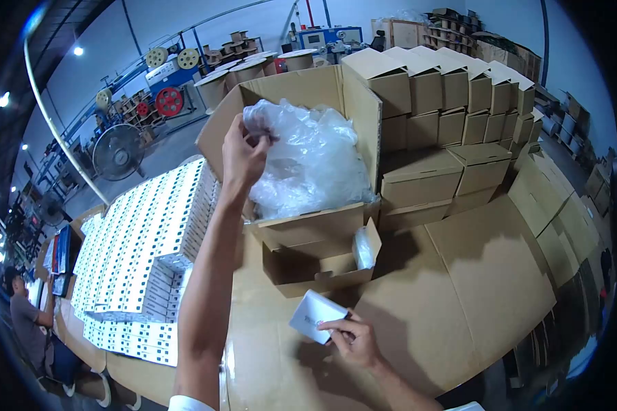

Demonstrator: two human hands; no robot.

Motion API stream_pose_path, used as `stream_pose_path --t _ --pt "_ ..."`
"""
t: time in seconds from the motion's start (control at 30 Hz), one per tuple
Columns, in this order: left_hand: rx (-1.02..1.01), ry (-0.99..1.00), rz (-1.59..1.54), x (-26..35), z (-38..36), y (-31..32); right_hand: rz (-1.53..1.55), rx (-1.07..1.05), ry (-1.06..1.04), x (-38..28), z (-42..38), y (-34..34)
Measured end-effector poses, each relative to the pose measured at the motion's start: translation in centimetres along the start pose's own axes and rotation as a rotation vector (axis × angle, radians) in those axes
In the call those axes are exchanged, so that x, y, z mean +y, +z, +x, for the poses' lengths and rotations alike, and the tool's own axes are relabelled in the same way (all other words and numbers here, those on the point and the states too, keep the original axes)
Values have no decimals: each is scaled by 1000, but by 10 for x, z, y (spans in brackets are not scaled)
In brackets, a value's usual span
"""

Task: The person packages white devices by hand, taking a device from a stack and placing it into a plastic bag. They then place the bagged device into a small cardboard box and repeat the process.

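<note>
My left hand [245, 154] reaches over a large cardboard box and pinches a clear plastic bag [259, 118] at its upper left. Clear plastic bags [308, 164] fill the large cardboard box [363, 113]. Lower down, my right hand [353, 340] grips a small white box [313, 316] by its right side, above the cardboard surface. Between my hands stands an open small brown carton [291, 274] with its flaps up. A bagged item [363, 248] stands at the carton's right end.
White boxes [137, 246] are stacked in rows on the left. Brown cartons [425, 178] are piled at the right and back. A cardboard sheet [452, 288] covers the table. A person [31, 322] sits at far left; a fan [118, 152] stands behind.
</note>
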State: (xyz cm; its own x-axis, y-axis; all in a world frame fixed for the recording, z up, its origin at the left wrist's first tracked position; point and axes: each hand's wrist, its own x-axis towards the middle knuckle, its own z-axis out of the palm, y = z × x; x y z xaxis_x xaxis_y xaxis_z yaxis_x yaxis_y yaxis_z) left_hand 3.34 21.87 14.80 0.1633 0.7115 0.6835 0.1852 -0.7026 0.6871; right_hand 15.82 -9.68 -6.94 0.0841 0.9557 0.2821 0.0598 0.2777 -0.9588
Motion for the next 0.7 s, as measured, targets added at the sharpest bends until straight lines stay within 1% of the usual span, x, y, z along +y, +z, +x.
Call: stream_pose_path --t 0.03,0.1,0.13,0.17,0.23,0.33,0.37,0.4,0.43,0.47,0.5,0.53,0.57,0.6,0.63,0.67,0.7 --pt "1 -23 -75 7 -16 -8 -13 -8 9 5 -1 -4" --pt "2 -69 -233 25 -53 -20 112 19 27 -1 1 -9" --pt "-33 -102 -289 29 -73 -26 226 21 46 0 2 -13" --pt "-71 -142 -347 33 -96 -31 263 2 87 -6 2 -21" --pt "-69 -194 -386 42 -144 -36 329 4 103 -9 2 -28" --pt "-96 -302 -424 50 -220 -34 335 -71 72 -12 2 -28" --pt "-88 -328 -438 46 -246 -29 292 -76 92 -24 1 -27" --pt "-99 -399 -458 48 -268 -23 268 -66 91 -23 1 -20" --pt "-118 -417 -411 41 -289 -19 245 -57 87 -18 1 -15" --pt "-192 -470 -344 38 -306 -18 140 -77 35 -2 1 -14" --pt "-268 -528 -279 39 -319 -17 116 -92 42 4 -1 -12" --pt "-249 -473 -198 40 -328 -11 92 -106 48 8 -1 -9" --pt "-252 -485 -160 43 -333 -9 68 -120 50 10 -3 -5" --pt "-254 -490 -125 53 -332 -7 295 -115 133 0 -6 5" --pt "-253 -495 -91 58 -333 -4 288 -124 142 3 -7 4" --pt "-165 -403 -71 50 -338 1 283 -137 146 8 -6 3" --pt "-193 -423 -33 51 -338 -1 282 -153 151 11 -6 4"
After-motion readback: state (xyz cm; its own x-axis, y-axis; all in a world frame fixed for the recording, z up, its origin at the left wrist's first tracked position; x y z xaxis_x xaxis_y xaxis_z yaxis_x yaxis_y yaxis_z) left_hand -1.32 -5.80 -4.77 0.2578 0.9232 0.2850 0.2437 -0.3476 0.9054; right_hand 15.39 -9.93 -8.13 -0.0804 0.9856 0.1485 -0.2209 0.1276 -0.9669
